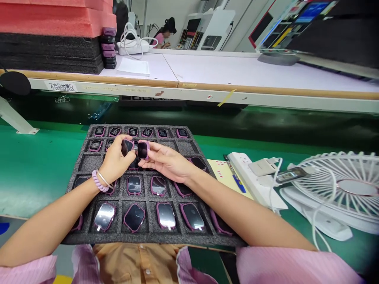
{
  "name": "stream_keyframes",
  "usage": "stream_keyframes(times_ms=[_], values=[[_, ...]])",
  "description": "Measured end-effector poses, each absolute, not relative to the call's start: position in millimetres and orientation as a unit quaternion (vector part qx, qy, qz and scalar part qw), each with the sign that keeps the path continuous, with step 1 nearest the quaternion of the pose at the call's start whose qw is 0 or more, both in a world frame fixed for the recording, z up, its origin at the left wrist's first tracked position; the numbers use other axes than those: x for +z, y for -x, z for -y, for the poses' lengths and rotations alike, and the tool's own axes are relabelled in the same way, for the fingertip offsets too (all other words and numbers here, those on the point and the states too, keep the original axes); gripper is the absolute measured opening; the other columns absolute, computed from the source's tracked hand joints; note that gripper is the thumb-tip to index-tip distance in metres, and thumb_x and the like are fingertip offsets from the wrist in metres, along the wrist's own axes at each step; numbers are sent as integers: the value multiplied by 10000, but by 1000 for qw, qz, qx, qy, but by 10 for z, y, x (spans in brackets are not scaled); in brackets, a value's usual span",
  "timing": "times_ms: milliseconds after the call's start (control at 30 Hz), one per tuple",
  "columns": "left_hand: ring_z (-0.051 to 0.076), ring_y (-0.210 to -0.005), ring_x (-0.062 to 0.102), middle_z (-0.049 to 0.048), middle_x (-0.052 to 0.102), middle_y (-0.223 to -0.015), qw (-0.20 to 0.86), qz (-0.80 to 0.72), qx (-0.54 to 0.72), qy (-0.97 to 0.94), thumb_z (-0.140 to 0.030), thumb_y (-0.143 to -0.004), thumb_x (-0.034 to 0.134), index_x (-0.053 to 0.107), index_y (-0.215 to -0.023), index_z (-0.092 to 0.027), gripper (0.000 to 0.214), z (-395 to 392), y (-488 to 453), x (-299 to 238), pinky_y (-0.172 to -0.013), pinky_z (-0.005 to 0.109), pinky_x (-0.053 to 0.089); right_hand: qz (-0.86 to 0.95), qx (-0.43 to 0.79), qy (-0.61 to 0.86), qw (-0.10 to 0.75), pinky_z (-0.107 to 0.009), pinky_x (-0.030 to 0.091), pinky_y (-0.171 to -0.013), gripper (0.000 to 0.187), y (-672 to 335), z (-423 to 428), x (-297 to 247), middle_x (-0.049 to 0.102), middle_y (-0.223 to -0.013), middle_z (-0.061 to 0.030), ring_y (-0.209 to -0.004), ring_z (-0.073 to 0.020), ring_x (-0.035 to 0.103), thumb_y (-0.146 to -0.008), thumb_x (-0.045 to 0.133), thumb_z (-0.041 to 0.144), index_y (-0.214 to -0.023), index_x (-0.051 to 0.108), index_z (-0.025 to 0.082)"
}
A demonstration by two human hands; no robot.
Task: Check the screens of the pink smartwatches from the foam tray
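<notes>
Purple-cased watch (128,147) gripped in left hand (116,158), second watch (142,150) in right hand (166,161), centre-left above foam tray (148,238); apparently mid-handling, next needing steadiness.

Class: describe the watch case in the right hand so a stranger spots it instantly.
On the green bench, find the dark foam tray. Over it, beside the braceleted left hand, is the right hand. It holds a purple-rimmed, dark-screened watch case, the only one gripped by a hand with a bare wrist.
</notes>
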State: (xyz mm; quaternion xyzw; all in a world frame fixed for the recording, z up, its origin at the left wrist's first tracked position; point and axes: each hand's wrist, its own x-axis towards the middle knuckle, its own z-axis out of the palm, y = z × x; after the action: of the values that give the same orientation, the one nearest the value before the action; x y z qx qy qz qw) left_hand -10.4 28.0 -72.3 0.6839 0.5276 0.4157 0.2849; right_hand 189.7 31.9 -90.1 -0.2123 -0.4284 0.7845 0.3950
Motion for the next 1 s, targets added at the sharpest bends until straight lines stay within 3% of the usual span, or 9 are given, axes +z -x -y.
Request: stream_keyframes(times_ms=[200, 400, 600, 1000], values=[[164, -693, 511, 13, 583, -851, 273, -519, 431, -685, -306, -778, 597, 577, -1170, -179, 413, -251, 97, -748, -669, 301, 454, 438, 777, 185, 412, -271, 605, -868, 553, -1897, -282, -883, 716, -1012, -16, -870, -159, 726, -851, 950, 341, -1288, 640, 205], [172, -766, 587, 24, 645, -903, 273, -517, 439, -682, -320, -769, 618, 588, -1179, -175, 436, -253, 94, -750, -756, 320, 503, 431, 787, 173, 406, -271, 602, -895, 558, -1907, -288, -898, 720, -1027, -25, -904, -160, 732, -862, 947, 348, -1292, 625, 197], [213, -1034, 619, 64, 666, -1131, 251, -501, 460, -689, -311, -772, 623, 627, -1163, -190, 409, -249, 106, -752, -802, 309, 514, 438, 792, 165, 393, -281, 603, -930, 602, -1913, -287, -908, 735, -1007, -30, -932, -169, 746, -867, 947, 356, -1325, 589, 199], [182, -882, 619, 46, 674, -1035, 244, -509, 430, -705, -284, -788, 579, 608, -1174, -184, 400, -204, 96, -700, -798, 303, 527, 459, 775, 161, 404, -264, 621, -898, 554, -1913, -268, -888, 734, -982, -17, -915, -162, 750, -868, 939, 355, -1279, 595, 216]])
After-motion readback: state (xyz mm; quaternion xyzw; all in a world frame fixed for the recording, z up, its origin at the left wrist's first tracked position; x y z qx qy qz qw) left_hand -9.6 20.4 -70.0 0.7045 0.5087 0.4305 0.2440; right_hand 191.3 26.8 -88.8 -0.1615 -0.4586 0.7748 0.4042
